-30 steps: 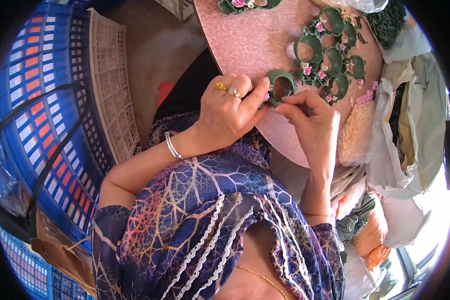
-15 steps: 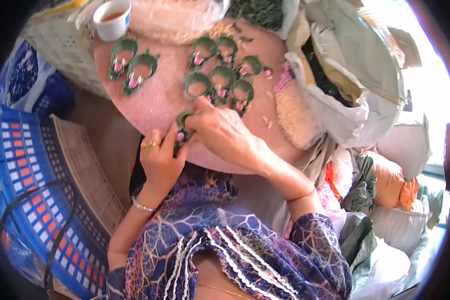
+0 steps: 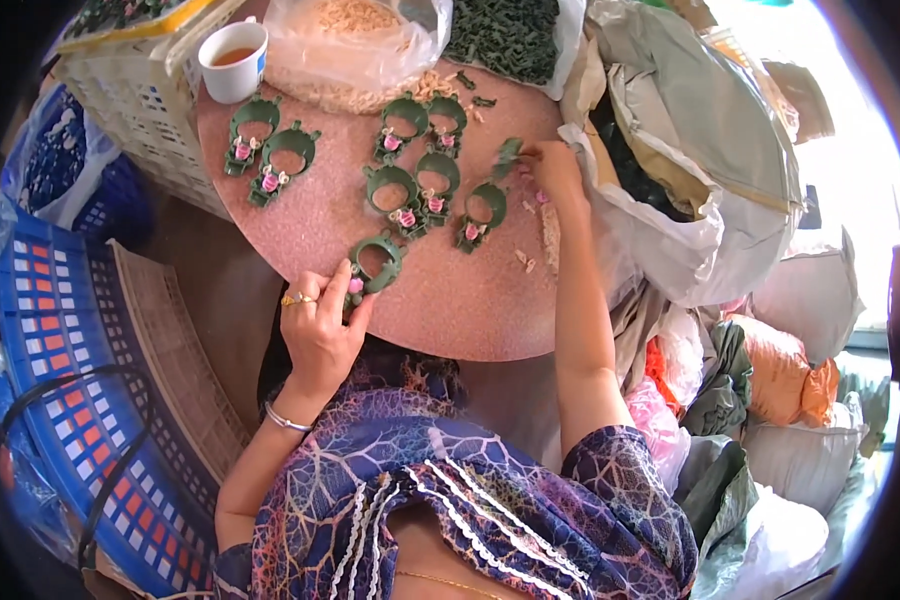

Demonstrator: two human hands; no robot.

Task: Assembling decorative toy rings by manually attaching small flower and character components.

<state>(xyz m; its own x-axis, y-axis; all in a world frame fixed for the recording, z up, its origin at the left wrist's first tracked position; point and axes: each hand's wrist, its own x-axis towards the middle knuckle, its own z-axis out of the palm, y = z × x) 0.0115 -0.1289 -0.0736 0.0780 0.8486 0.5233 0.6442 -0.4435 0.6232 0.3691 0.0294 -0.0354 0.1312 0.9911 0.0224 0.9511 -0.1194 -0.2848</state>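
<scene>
My left hand [image 3: 322,325], wearing a gold ring, grips a green plastic figure [image 3: 378,262] with a round open head and a pink part at the table's near edge. At the table's right side, my right hand [image 3: 558,175] has its fingertips closed on another green figure [image 3: 508,155], which is blurred and tilted. Between the hands lie several like figures, among them one with pink and cream parts [image 3: 436,185] and another [image 3: 481,208]. Two more, including this figure [image 3: 286,160], lie at the left.
On the round pink table [image 3: 450,310] are a white cup of brown liquid [image 3: 233,62], a bag of cream pieces [image 3: 345,35] and a bag of dark green pieces [image 3: 505,40]. Large sacks [image 3: 690,230] crowd the right. A blue basket [image 3: 70,400] stands left.
My right hand has left the figure in my left hand and moved right, to another green figure that is now tilted. My left hand still holds its figure.
</scene>
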